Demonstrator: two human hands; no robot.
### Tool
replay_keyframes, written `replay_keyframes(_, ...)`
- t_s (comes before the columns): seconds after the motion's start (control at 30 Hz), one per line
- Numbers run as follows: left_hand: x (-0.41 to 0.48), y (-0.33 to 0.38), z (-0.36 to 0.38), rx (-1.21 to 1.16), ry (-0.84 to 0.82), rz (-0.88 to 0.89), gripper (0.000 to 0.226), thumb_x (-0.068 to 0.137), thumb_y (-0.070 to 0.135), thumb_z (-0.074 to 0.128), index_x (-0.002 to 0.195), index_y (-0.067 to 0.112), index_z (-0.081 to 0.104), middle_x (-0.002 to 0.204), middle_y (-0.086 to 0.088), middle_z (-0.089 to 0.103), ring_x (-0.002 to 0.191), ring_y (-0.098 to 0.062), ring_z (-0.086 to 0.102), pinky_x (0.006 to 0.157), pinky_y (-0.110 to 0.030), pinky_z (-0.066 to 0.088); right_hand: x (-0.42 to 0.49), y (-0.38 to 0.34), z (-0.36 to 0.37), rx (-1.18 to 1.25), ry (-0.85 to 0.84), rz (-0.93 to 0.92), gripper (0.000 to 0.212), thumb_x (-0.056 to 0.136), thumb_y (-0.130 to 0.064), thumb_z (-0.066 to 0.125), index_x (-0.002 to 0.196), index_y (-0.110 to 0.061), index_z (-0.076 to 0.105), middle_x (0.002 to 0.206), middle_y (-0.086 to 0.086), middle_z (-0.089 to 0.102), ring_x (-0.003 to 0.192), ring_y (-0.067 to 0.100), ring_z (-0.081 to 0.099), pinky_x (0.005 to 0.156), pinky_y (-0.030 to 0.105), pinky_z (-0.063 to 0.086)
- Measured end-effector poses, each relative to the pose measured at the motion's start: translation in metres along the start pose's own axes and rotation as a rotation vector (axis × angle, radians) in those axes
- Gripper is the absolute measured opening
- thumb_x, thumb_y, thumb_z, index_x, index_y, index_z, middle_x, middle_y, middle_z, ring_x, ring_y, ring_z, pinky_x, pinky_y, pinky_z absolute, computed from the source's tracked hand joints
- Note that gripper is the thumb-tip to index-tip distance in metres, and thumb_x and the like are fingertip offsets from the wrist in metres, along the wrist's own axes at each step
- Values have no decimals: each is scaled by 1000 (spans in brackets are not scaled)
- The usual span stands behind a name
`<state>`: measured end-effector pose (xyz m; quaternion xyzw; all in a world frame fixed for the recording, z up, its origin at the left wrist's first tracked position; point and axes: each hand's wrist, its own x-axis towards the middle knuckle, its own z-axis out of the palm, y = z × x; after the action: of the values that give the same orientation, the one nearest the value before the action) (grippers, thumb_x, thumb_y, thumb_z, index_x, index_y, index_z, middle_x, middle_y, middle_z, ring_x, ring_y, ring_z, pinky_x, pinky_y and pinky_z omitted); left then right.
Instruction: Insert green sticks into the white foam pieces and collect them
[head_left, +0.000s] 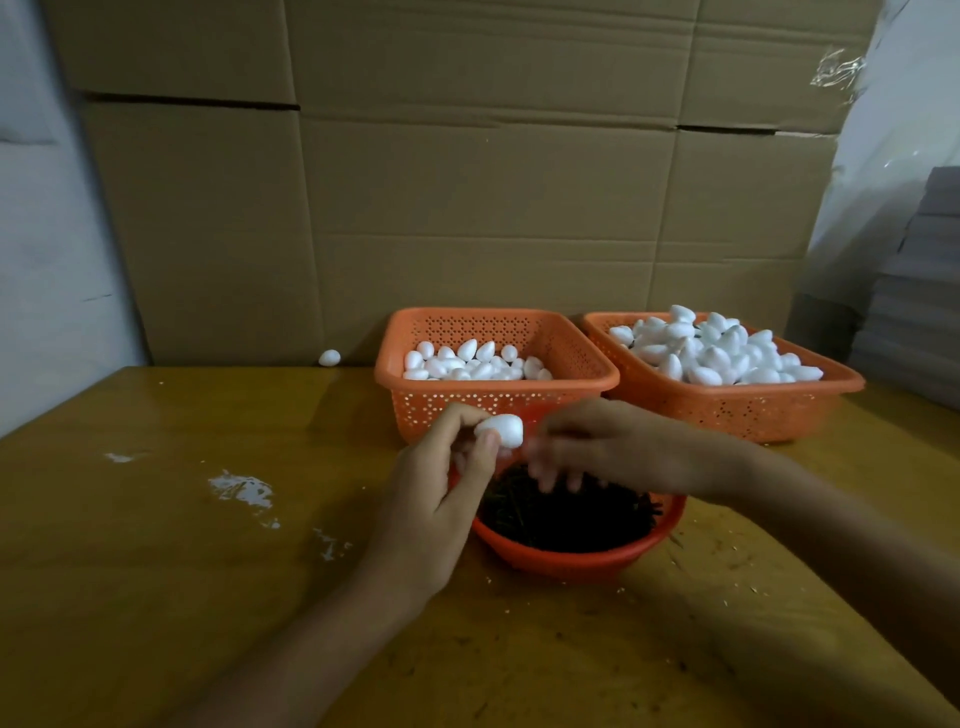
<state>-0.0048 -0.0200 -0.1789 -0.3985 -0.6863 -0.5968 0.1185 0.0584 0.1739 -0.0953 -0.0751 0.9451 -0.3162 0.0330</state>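
While the left hand (441, 488) pinched one white egg-shaped foam piece (500, 430) in its fingertips just above the round orange plastic bowl (571, 564) of dark green sticks (561, 519), the right hand (597, 447) hovered blurred over the sticks, fingers down; can't tell if it held any. Behind the bowl: left orange perforated basket (457, 410) part-filled with foam pieces, right orange perforated basket (727, 410) heaped. One stray foam piece (329, 357) sat at the brown wooden table's (208, 571) far edge.

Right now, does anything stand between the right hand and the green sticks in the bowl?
Nothing visible does. The right hand hangs over the green sticks in the round bowl; the left hand, holding a foam piece, is beside it.
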Motion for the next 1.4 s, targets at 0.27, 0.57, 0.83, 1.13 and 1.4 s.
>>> replay_keyframes(0.27,0,4,1,52,-6,62,41,104,46,42,90,14,64,83,7,68,85,-18,68,76,-41,53,-2,10,24,-342,22,-197,10,92,-32,77,101,-32,76,101,-24,70,99,-7,62,86,14,48)
replay_keyframes(0.57,-1,6,1,52,-11,55,32,103,48,45,96,21,61,83,4,65,84,-23,65,76,-42,50,-3,14,27,-285,153,-276,13,89,-18,79,100,-24,75,97,-19,71,97,0,65,87,27,52)
replay_keyframes(0.83,-2,3,0,-23,-39,16,15,94,34,52,108,29,54,96,8,65,97,-20,67,85,-28,54,-3,16,27,-208,235,-229,26,83,-14,80,105,-26,74,96,-14,70,94,3,65,86,33,53)
replay_keyframes(1.13,-1,4,0,29,-22,12,12,96,21,55,106,28,56,98,11,65,100,-18,65,85,-27,53,0,22,26,-114,208,-182,20,87,-11,77,100,-25,78,92,-14,76,88,3,71,82,32,58)
replay_keyframes(1.4,0,4,-1,-3,-14,46,33,103,43,39,101,17,59,84,5,64,88,-21,65,81,-25,49,6,30,24,189,136,-149,15,90,-15,80,104,-16,76,94,-1,79,75,18,76,55,26,57)
